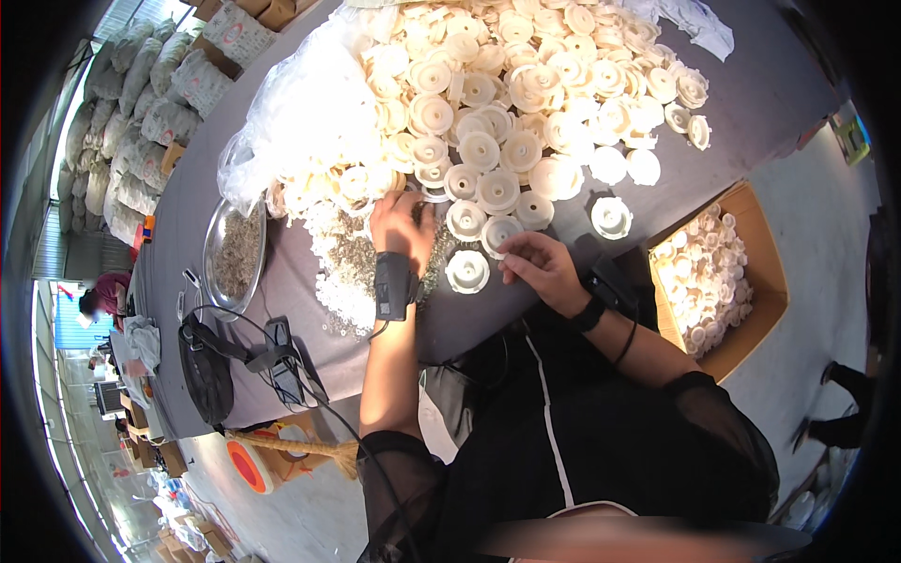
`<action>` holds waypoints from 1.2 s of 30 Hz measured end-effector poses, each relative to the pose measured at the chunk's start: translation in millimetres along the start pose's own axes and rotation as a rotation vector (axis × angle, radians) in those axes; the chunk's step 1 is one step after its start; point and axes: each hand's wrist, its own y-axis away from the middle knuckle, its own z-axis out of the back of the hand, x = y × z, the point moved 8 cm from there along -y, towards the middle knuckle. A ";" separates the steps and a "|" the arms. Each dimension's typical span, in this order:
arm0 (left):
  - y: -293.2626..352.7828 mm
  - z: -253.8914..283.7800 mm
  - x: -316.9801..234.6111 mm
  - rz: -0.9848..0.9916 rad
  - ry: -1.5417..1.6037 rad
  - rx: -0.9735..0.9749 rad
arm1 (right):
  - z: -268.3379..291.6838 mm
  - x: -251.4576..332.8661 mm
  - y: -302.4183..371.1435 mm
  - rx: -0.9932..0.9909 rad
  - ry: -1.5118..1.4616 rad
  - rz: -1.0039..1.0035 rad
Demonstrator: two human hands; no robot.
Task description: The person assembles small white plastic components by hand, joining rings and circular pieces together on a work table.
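White round part (467, 271) sits by the table's (770, 103) near edge, between both hands. Left hand (402, 225): fingers curled down into small clear pieces (343, 253); hold hidden, can't tell. Right hand (544, 267): thumb and forefinger nearly meeting; can't tell if anything's pinched. Steel bowl (212, 255), left edge: small pieces inside. Carton (768, 267) beyond near edge, right: heaped white parts (704, 281). Sacks (202, 83) past left edge: dark printing.

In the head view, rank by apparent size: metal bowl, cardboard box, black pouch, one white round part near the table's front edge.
1. Cardboard box
2. Metal bowl and black pouch: too alike to rank
3. White round part
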 end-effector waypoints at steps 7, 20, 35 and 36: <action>12.1 24.1 16.1 0.044 0.355 -0.170 | -2.7 -0.8 -1.8 0.028 -0.044 0.022; 49.2 28.0 -9.6 -0.049 0.190 0.067 | -2.1 -0.7 -1.6 0.024 -0.032 0.006; 58.8 31.0 -12.2 -0.135 0.293 0.007 | -1.8 -0.8 -0.3 0.026 -0.015 0.027; 59.5 30.8 -9.6 -0.135 0.294 0.005 | -1.4 -1.0 -0.1 0.022 -0.010 0.026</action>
